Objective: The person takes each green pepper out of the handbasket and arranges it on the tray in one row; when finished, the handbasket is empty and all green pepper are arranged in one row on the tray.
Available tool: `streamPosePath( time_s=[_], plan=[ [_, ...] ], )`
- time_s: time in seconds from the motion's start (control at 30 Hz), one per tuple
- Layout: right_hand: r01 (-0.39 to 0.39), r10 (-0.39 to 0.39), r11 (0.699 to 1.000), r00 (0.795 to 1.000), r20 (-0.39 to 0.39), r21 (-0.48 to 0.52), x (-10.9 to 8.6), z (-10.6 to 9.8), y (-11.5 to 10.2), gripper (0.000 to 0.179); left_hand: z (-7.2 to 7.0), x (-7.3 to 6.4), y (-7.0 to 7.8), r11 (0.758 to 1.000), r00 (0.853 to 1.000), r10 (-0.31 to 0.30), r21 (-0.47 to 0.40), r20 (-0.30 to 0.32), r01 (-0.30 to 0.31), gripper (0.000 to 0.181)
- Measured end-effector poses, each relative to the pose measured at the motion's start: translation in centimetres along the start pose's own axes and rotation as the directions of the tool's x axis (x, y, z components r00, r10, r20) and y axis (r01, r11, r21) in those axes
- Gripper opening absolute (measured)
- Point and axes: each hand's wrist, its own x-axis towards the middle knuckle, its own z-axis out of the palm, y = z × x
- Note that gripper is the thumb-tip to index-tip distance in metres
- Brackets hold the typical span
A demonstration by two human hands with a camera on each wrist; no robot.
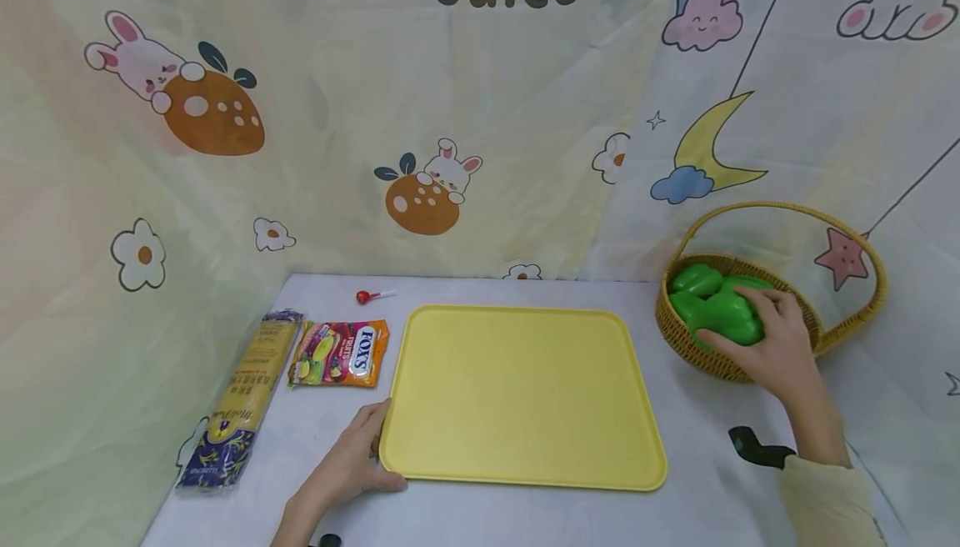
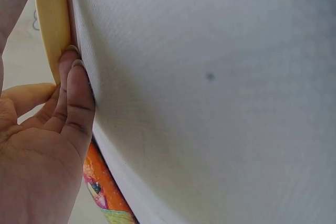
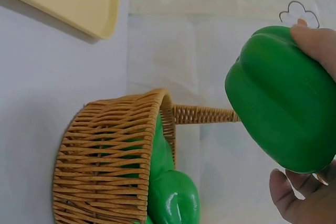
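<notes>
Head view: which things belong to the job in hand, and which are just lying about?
Likely in the job:
green pepper, held by the right hand
basket holding more peppers
tray, left hand at its corner

Lying about, untouched:
spaghetti packet
candy packet
lollipop

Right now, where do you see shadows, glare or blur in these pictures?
Head view: even light, a soft shadow on the white tabletop beside the basket; left wrist view: grey shadow next to the left hand, and a fuzzy dark speck; right wrist view: bright glare on a green pepper in the basket, gentler sheen on the held pepper.
</notes>
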Motion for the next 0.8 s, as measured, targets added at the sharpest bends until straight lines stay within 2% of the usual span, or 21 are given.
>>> streamPosePath(
  time_s=[0.17,0.53,0.63,0.8],
  plan=[
    [0.009,-0.009,1.000,0.999,0.045,-0.010,0.1,0.1,-0.2,0.082,0.0,-0.1,0.1,1.000,1.000,-0.001,0.006,-0.001,0.001,0.132],
    [0.081,-0.081,0.997,0.996,0.024,0.005,0.2,0.7,-1.0,0.069,-0.1,-0.2,0.1,1.000,1.000,0.012,0.013,0.000,-0.012,0.132],
    [0.075,-0.075,0.997,0.997,0.030,0.005,0.3,0.8,-1.1,0.075,-0.2,-0.1,0.1,1.000,1.000,0.012,0.021,0.004,-0.012,0.132],
    [0.001,-0.001,1.000,0.997,0.079,0.004,0.5,0.8,-1.3,0.095,-0.2,-0.1,0.0,1.000,1.000,0.010,0.028,0.012,-0.010,0.132]
  ],
)
